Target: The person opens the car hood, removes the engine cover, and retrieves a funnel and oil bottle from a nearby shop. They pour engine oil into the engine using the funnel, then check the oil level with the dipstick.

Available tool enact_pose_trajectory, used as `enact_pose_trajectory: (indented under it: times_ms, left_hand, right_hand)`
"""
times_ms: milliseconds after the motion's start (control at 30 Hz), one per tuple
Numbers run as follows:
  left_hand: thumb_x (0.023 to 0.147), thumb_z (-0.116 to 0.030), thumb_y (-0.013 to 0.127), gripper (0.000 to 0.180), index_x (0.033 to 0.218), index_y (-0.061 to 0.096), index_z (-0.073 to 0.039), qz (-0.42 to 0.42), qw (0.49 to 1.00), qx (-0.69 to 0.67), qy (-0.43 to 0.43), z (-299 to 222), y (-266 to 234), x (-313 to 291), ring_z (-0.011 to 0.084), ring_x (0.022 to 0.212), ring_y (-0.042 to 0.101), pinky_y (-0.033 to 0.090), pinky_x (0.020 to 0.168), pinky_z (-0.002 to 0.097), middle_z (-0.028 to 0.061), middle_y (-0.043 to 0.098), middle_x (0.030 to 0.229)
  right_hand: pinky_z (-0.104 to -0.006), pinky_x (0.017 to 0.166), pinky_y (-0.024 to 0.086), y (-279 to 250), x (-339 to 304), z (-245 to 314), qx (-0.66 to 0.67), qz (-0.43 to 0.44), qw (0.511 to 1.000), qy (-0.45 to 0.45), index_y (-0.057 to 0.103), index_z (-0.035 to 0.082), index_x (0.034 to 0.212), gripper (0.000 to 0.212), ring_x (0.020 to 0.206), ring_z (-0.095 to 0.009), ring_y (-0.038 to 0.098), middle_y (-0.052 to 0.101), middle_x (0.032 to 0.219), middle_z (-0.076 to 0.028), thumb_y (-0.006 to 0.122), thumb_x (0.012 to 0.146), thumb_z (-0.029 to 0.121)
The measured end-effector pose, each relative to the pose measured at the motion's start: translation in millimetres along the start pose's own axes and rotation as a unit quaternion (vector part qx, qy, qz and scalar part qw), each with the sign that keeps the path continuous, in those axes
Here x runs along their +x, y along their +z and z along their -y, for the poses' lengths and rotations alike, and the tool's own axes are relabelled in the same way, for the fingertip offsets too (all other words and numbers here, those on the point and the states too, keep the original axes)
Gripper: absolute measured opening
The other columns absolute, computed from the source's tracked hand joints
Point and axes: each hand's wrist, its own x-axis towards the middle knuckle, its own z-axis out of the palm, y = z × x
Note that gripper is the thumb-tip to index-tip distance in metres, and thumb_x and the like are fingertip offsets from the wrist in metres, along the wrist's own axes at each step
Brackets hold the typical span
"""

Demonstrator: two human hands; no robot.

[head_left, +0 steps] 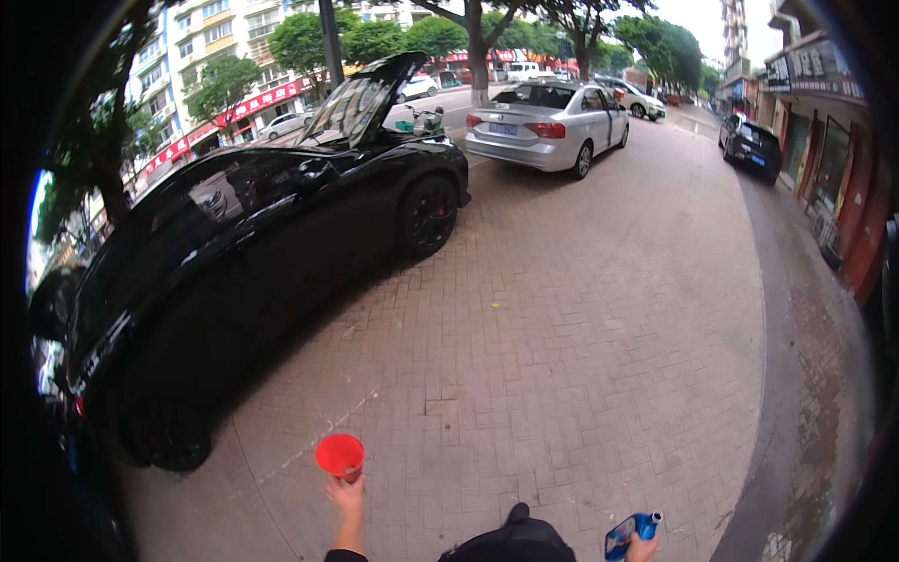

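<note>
A red funnel (339, 451) is held upright in my left hand (346, 493), its wide mouth facing up and the fingers closed round its lower part. At the lower right, my right hand (643, 549) grips a blue plastic bottle (626, 538) with a label on its side. The bottle tilts a little, its neck pointing up and to the right; whether it has a cap is too small to tell. Ahead on the left stands a black car (281, 262), its hood (370, 98) raised. Both hands are well apart from the car.
Brick paving (562, 356) stretches ahead. A silver sedan (524, 131) is parked beyond the black car, by a tree trunk (478, 61). Another dark car (752, 148) stands at the far right, near shopfronts (833, 140). A small yellow bit (495, 304) lies on the bricks.
</note>
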Motion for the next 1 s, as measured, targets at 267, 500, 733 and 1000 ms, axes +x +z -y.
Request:
enact_pose_trajectory:
  times_ms: [267, 500, 733, 1000]
  left_hand:
    - [0.055, -0.018, 0.093, 0.08, 0.126, 0.061, -0.004, -0.042, 0.985, 0.08, -0.148, -69, 201, 65, 0.0409, 0.105, 0.061, 0.047, 0.098, 0.0519, 0.0175, 0.069, 0.11]
    - [0.055, -0.016, 0.093, 0.078, 0.125, 0.061, -0.004, -0.049, 0.993, -0.052, -0.095, -199, 472, 273, 0.0399, 0.105, 0.062, 0.048, 0.096, 0.0515, 0.016, 0.07, 0.108]
    - [0.059, -0.023, 0.093, 0.075, 0.125, 0.062, -0.007, 0.008, 0.997, -0.071, -0.043, -478, 759, 543, 0.0343, 0.106, 0.065, 0.049, 0.096, 0.047, 0.0142, 0.07, 0.111]
    - [0.068, -0.012, 0.092, 0.069, 0.127, 0.06, -0.001, -0.07, 0.938, -0.332, 0.076, -770, 1007, 722, 0.0271, 0.123, 0.057, 0.045, 0.104, 0.0396, 0.0123, 0.062, 0.129]
  right_hand:
    - [-0.0404, 0.092, 0.053, 267, 210, 286, 0.053, -0.012, 0.998, -0.035, 0.058, 0.0, 0.128, 0.065, 0.099, -0.027, 0.067, 0.066, 0.113, -0.016, 0.079, 0.068, 0.009]
    - [-0.04, 0.099, 0.05, 504, 357, 486, 0.054, 0.016, 0.991, -0.119, 0.059, 0.002, 0.137, 0.069, 0.112, -0.026, 0.066, 0.068, 0.128, -0.014, 0.084, 0.078, 0.026]
    - [-0.0404, 0.091, 0.055, 701, 503, 612, 0.175, 0.128, 0.976, -0.027, 0.054, -0.002, 0.139, 0.059, 0.104, -0.028, 0.066, 0.068, 0.121, -0.015, 0.074, 0.085, 0.01]
    - [-0.0387, 0.091, 0.054, 989, 700, 766, 0.02, 0.141, 0.987, -0.078, 0.056, -0.002, 0.137, 0.058, 0.108, -0.025, 0.064, 0.067, 0.123, -0.015, 0.075, 0.084, 0.012]
